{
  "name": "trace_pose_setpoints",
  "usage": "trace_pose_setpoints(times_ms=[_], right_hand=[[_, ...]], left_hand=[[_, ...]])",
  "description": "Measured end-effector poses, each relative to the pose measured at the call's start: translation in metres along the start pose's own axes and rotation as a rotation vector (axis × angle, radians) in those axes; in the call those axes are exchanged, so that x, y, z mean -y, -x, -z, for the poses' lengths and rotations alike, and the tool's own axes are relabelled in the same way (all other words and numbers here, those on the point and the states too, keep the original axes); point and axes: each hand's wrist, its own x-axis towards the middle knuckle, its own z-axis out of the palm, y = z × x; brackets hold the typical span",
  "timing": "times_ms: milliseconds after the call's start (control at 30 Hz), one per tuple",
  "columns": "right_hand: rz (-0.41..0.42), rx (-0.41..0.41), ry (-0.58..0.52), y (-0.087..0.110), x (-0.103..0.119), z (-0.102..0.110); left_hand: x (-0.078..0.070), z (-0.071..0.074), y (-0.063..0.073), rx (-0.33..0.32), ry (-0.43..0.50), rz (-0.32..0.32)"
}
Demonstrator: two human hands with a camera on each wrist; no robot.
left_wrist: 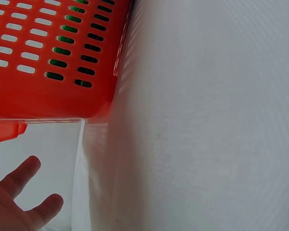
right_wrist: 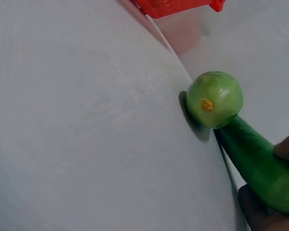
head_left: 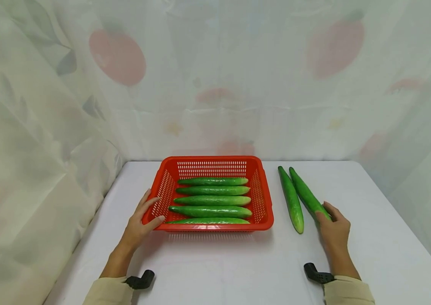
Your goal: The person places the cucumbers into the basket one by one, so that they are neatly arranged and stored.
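Note:
A red plastic basket (head_left: 207, 227) holds several green cucumbers (head_left: 212, 201) lying crosswise in a row. My left hand (head_left: 139, 224) rests at its left front corner, thumb and index finger over the rim. In the left wrist view two spread fingers (left_wrist: 21, 177) of this hand reach out straight, apart from the slotted wall. To the right of the basket, my right hand (head_left: 335, 226) grips the near end of a cucumber (head_left: 307, 195), thumb on one side and fingers on the other. Left of it lies another cucumber (head_left: 291, 201), its pale tip showing large in the right wrist view.
A white cloth covers the table (head_left: 219, 271). Behind it hangs a pale curtain (head_left: 219, 127) with faded fruit prints, and more sheeting (head_left: 40, 148) stands along the left side. Black wrist devices (head_left: 141, 279) sit at both cuffs.

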Motion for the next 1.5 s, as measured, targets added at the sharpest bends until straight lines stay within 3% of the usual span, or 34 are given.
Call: trace_pose_setpoints(times_ms=[300,500,667,800,1133,1500], right_hand=[[-0.162,-0.109,-0.314,0.001,0.009,0.002],[-0.206,-0.137,-0.420,0.000,0.013,0.007],[-0.154,-0.145,-0.469,0.001,0.021,0.012],[-0.123,-0.135,-0.531,0.001,0.029,0.015],[-0.106,-0.108,-0.574,0.002,0.050,0.030],[-0.053,-0.021,-0.610,0.005,0.075,0.046]], left_hand=[[0.001,0.001,0.000,0.013,-0.002,0.005],[-0.010,0.002,0.001,0.015,-0.008,0.008],[-0.036,0.004,0.004,0.026,0.002,0.015],[-0.046,0.005,0.006,0.028,-0.013,0.023],[-0.043,0.007,0.005,0.024,-0.022,0.015],[-0.046,0.006,0.005,0.019,-0.024,0.019]])
